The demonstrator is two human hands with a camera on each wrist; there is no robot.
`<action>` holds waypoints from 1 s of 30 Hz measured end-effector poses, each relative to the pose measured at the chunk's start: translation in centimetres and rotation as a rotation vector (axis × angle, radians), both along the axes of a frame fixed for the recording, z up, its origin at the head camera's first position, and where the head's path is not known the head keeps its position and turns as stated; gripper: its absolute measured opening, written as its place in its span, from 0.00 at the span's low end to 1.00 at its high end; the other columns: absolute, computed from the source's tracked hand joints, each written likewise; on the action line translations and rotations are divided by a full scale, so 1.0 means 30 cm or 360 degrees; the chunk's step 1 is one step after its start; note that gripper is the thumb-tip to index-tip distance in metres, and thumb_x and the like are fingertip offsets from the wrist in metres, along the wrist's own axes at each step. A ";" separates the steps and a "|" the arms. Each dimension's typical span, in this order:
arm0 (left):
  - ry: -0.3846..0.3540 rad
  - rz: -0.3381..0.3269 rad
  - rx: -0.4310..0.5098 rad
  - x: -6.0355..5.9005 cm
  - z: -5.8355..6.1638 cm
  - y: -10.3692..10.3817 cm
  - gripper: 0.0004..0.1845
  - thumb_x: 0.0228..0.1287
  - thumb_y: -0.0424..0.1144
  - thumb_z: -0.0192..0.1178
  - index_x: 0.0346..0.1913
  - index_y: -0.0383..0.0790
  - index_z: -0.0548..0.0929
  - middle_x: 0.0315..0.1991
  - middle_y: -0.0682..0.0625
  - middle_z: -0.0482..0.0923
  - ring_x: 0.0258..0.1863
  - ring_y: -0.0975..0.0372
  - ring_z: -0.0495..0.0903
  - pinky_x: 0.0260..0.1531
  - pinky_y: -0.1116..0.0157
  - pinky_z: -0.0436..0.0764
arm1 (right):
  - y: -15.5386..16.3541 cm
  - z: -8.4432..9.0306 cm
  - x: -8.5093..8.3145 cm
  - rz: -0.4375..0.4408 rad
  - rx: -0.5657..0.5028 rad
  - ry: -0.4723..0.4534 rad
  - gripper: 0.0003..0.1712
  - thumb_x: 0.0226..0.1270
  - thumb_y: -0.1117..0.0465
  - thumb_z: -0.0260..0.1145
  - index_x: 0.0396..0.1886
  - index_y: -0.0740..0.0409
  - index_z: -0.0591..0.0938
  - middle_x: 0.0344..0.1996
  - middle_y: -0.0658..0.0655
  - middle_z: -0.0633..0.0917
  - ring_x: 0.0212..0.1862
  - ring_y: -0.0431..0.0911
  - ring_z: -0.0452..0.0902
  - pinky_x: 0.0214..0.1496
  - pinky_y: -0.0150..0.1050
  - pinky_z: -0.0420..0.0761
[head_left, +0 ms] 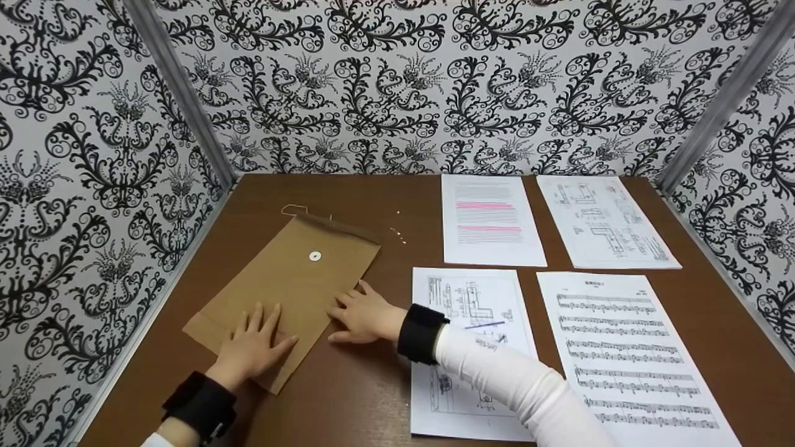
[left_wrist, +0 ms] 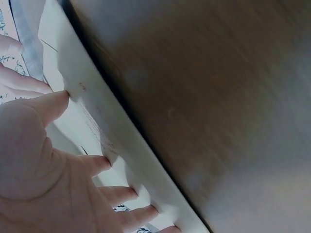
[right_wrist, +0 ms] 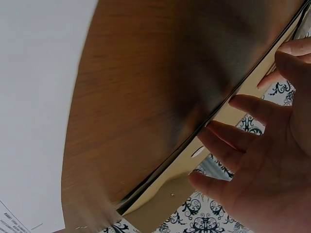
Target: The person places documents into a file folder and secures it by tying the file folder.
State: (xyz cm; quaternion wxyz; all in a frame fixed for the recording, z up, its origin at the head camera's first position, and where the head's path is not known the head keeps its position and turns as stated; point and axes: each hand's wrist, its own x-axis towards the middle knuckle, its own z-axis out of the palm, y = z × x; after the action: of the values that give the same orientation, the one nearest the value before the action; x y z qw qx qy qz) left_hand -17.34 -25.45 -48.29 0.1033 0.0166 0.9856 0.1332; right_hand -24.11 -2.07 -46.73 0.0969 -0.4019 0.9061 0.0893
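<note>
Black-and-white patterned walls box in a brown table (head_left: 385,397) on three sides. One brown envelope (head_left: 292,279) lies at an angle on the left half of that table, its flap at the far end with a white button closure (head_left: 315,256) showing. Both hands lie flat on its near part: the left hand (head_left: 251,347) at the near left, fingers straight and spread, the right hand (head_left: 363,313) at its right edge, fingers straight and slightly fanned, with fingertips (right_wrist: 233,102) touching the envelope's edge in the right wrist view. Neither hand pinches anything. The step in hand looks like flattening or steadying the envelope; a next move would probably call for one palm to hold it down while the other goes to the flap or to a sheet. Four printed sheets lie to the right: a text page with pink marking (head_left: 490,220) and a drawing sheet (head_left: 602,223) in the far row, a second drawing sheet (head_left: 469,298) and one sheet of music (head_left: 627,354) in the near row, the right sleeve crossing the near drawing.
</note>
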 end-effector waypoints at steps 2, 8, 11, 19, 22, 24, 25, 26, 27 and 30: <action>0.0001 -0.0002 -0.0001 -0.004 -0.002 -0.003 0.45 0.74 0.63 0.52 0.81 0.37 0.55 0.80 0.24 0.47 0.78 0.26 0.46 0.70 0.25 0.53 | -0.001 -0.002 0.006 0.0003 0.0004 0.0007 0.38 0.76 0.29 0.47 0.79 0.37 0.65 0.80 0.51 0.66 0.81 0.46 0.60 0.85 0.52 0.55; 0.0035 -0.0011 0.0000 -0.019 -0.004 -0.010 0.44 0.74 0.62 0.53 0.81 0.37 0.56 0.79 0.24 0.48 0.78 0.26 0.47 0.70 0.25 0.53 | -0.002 -0.006 0.024 0.0019 0.0007 0.0050 0.37 0.75 0.28 0.48 0.77 0.37 0.69 0.77 0.50 0.70 0.79 0.46 0.63 0.84 0.51 0.58; 0.0028 -0.0010 0.0007 -0.029 -0.001 -0.012 0.44 0.74 0.62 0.52 0.81 0.37 0.56 0.80 0.25 0.48 0.78 0.26 0.47 0.70 0.25 0.53 | 0.000 -0.008 0.034 0.0033 0.0006 0.0075 0.38 0.75 0.28 0.48 0.77 0.37 0.69 0.76 0.50 0.71 0.79 0.46 0.64 0.83 0.51 0.59; -0.0030 -0.0030 0.0020 -0.069 0.007 -0.020 0.45 0.74 0.62 0.52 0.81 0.37 0.55 0.80 0.25 0.45 0.79 0.27 0.45 0.71 0.24 0.50 | -0.004 -0.010 0.059 0.0076 0.0049 0.0139 0.39 0.74 0.26 0.46 0.78 0.37 0.67 0.74 0.50 0.72 0.78 0.47 0.65 0.83 0.49 0.61; -0.0044 -0.0037 0.0031 -0.082 0.010 -0.025 0.45 0.74 0.62 0.51 0.81 0.37 0.54 0.81 0.26 0.45 0.79 0.27 0.44 0.71 0.24 0.48 | -0.004 -0.011 0.071 0.0104 0.0050 0.0149 0.40 0.74 0.26 0.46 0.78 0.37 0.67 0.74 0.50 0.72 0.77 0.47 0.66 0.83 0.49 0.61; -0.0048 -0.0042 0.0052 -0.086 0.009 -0.030 0.45 0.75 0.62 0.51 0.81 0.37 0.53 0.81 0.25 0.44 0.79 0.27 0.43 0.71 0.24 0.47 | -0.003 -0.011 0.077 0.0125 0.0040 0.0152 0.40 0.74 0.26 0.46 0.78 0.38 0.67 0.72 0.51 0.73 0.76 0.47 0.66 0.82 0.48 0.62; -0.0052 -0.0042 0.0067 -0.088 0.008 -0.033 0.45 0.75 0.62 0.51 0.82 0.37 0.53 0.81 0.26 0.43 0.79 0.27 0.42 0.71 0.24 0.45 | -0.002 -0.012 0.078 0.0137 0.0032 0.0154 0.40 0.74 0.26 0.46 0.78 0.38 0.67 0.71 0.51 0.73 0.76 0.48 0.67 0.82 0.48 0.62; -0.0054 -0.0045 0.0079 -0.087 0.007 -0.035 0.45 0.75 0.62 0.51 0.82 0.38 0.52 0.81 0.26 0.42 0.79 0.27 0.41 0.71 0.24 0.45 | 0.000 -0.013 0.078 0.0149 0.0019 0.0154 0.40 0.75 0.26 0.45 0.78 0.39 0.68 0.70 0.51 0.74 0.75 0.48 0.68 0.82 0.48 0.63; -0.0054 -0.0046 0.0092 -0.088 0.005 -0.037 0.45 0.75 0.62 0.51 0.82 0.38 0.52 0.81 0.26 0.42 0.79 0.27 0.41 0.71 0.24 0.44 | 0.002 -0.012 0.077 0.0159 0.0003 0.0152 0.40 0.75 0.26 0.46 0.77 0.39 0.68 0.69 0.51 0.74 0.74 0.48 0.68 0.81 0.48 0.63; -0.0044 -0.0064 0.0125 -0.088 -0.001 -0.041 0.45 0.75 0.63 0.51 0.82 0.37 0.52 0.81 0.26 0.41 0.79 0.27 0.40 0.71 0.23 0.43 | 0.015 -0.010 0.066 0.0180 -0.0065 0.0124 0.38 0.76 0.28 0.46 0.76 0.39 0.70 0.67 0.52 0.74 0.73 0.49 0.69 0.79 0.48 0.66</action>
State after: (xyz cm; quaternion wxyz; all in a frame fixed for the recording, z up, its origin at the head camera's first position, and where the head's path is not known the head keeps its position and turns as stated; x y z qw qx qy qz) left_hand -19.96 -26.67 -48.33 0.1188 0.0386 0.9775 0.1699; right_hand -22.14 -1.63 -47.04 0.0482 -0.4506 0.8867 0.0918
